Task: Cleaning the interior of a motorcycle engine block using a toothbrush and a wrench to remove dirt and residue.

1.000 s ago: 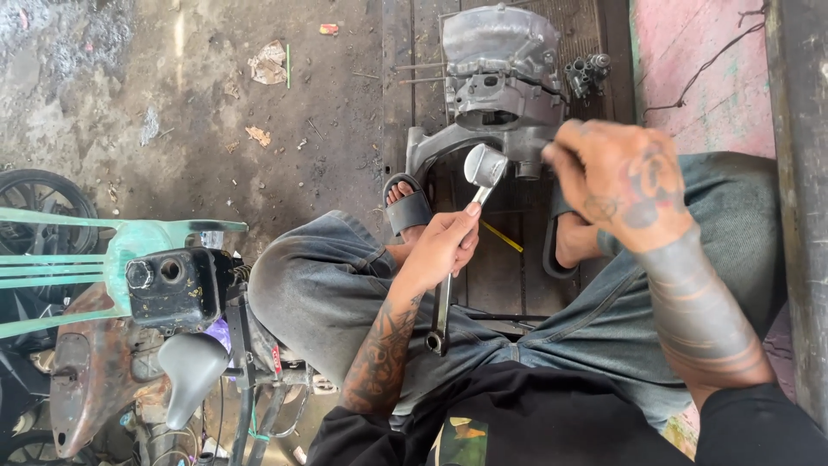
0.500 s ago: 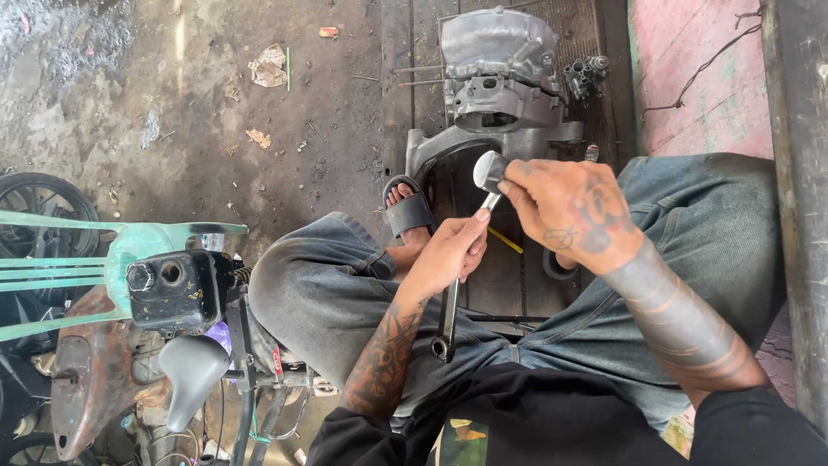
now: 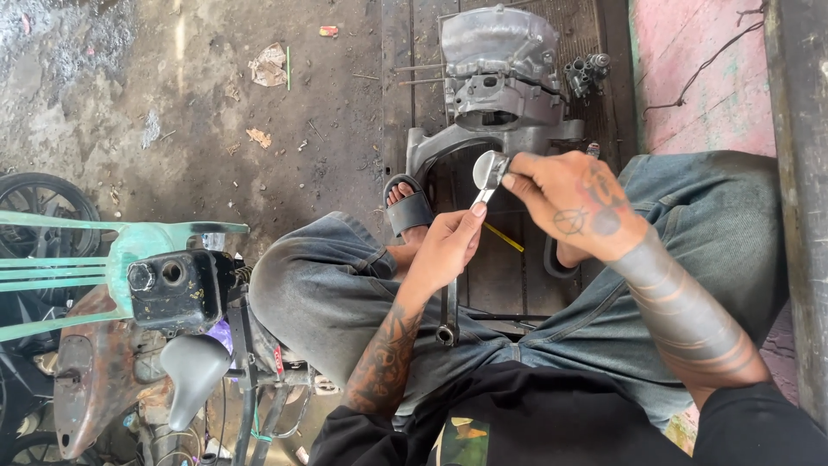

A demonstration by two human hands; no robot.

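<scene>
My left hand (image 3: pixel 447 248) grips the shaft of a long metal tool, a wrench-like bar (image 3: pixel 448 315) whose ring end hangs down between my knees. At its upper end sits a round shiny metal part (image 3: pixel 485 169), and my right hand (image 3: pixel 571 203) pinches that part with its fingertips. Both hands are held above my lap, just in front of a grey engine casing (image 3: pixel 500 82) that lies on the dark metal floor plate. My sandalled foot (image 3: pixel 407 207) rests beside the casing.
A small grey cluster of metal parts (image 3: pixel 586 73) lies right of the casing. A yellow stick (image 3: pixel 502 237) lies on the plate under my hands. At the left stand a green-framed machine (image 3: pixel 129 259) with a black tank, a tyre (image 3: pixel 43 198), and scraps on the concrete.
My right hand has come down and leftwards from beside the tool onto its shiny round end. The left hand has kept its grip on the shaft and barely moved.
</scene>
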